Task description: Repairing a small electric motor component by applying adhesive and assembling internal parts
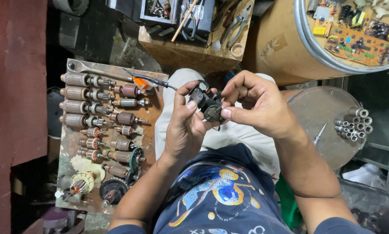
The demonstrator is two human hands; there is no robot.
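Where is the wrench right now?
In the head view, the wrench lies upper left, along the far edge of the board, just above the rows of armatures.

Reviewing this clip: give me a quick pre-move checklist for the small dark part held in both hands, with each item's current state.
1. Left hand grips the small dark part: ok.
2. Right hand pinches the same part: ok.
3. Part held above the lap, apart from the board: ok.
4. Rotors lie in rows on the board: ok.
5. Black cable free of the part: cannot tell.
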